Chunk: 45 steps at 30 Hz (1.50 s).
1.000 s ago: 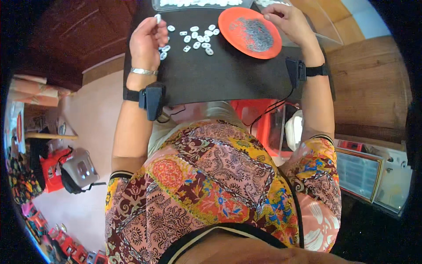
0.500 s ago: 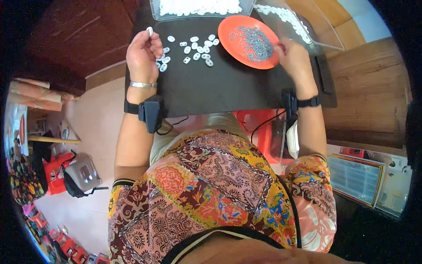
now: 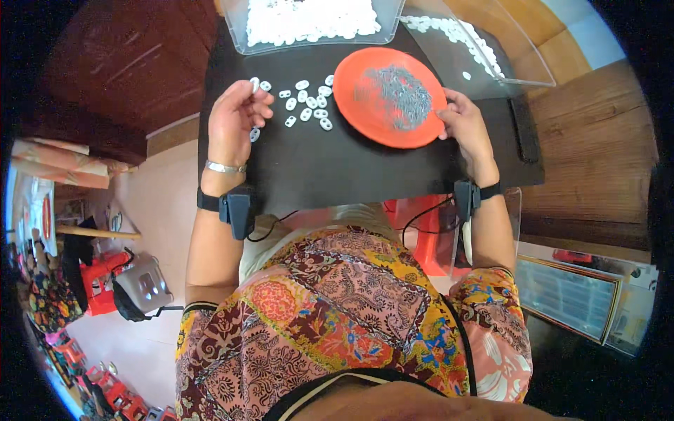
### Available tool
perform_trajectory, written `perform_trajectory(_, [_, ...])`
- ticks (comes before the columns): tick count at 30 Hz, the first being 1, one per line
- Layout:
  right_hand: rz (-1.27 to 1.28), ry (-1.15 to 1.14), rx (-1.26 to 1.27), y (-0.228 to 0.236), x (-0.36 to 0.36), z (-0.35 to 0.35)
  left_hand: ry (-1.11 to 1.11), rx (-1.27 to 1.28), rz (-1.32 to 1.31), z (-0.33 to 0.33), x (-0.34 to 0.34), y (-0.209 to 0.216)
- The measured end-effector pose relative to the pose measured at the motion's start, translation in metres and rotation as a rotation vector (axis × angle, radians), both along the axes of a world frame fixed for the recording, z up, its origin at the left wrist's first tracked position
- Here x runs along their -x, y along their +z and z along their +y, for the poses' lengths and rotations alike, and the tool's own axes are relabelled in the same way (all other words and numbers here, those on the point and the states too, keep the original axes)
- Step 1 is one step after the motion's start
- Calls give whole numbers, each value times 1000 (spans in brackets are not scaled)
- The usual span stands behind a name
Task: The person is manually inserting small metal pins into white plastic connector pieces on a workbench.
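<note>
My left hand [image 3: 235,119], at the left of the dark table, pinches a small white oval plastic piece [image 3: 255,85] between thumb and fingertips, with the other fingers curled. More white pieces with two holes [image 3: 307,114] lie scattered on the table to its right. One [image 3: 255,134] shows partly beside this hand. My right hand [image 3: 465,126] grips the right rim of an orange plate [image 3: 358,123]. A heap of small grey metal screws [image 3: 407,98] fills the plate's middle and right, blurred on its left side.
A clear plastic box [image 3: 246,42] full of white pieces stands at the far edge. Right of it, a tipped clear container [image 3: 519,42] lies near more white pieces [image 3: 449,31]. A black strip-like object [image 3: 523,130] lies along the table's right side. Cables [image 3: 281,219] hang below the front edge.
The whole view has shifted, so the table sits lower in the picture. My right hand, blurred at the plate's rim before, now shows clearly on it. My left hand still pinches the white piece.
</note>
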State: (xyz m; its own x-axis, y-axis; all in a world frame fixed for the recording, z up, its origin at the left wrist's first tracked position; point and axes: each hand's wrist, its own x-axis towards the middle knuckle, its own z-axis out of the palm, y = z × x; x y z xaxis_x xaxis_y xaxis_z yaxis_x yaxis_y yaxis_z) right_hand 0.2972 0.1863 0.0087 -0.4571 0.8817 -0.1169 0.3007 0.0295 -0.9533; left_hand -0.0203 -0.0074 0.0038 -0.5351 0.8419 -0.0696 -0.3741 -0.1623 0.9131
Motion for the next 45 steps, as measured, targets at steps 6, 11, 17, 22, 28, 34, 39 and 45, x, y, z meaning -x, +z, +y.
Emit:
perform_trajectory(6, [-9,74,93,11,-43,-8,-11,-14,-13,-1,2,1])
perform_trajectory(11, [-48,138,84,17,-54,-15,5,-17,8,-2,7,1])
perform_trajectory(17, [1,211,105,14,-16,-15,26,-22,14,1,10,-4])
perform_trajectory(22, [-421,182,-585,18,10,-9,39,8,44,0,11,-4])
perform_trajectory(28, [-926,335,-1258,30,83,52,59,-39,-103,-1,4,1])
perform_trajectory(34, [-1103,491,-1244,23,110,99,-263,-212,-413,1,12,-6])
perform_trajectory(39, [-1066,539,-1296,13,119,112,-363,-272,-462,2,11,-5])
perform_trajectory(45, [-1176,595,-1189,23,133,107,-398,-278,-375,0,11,-1])
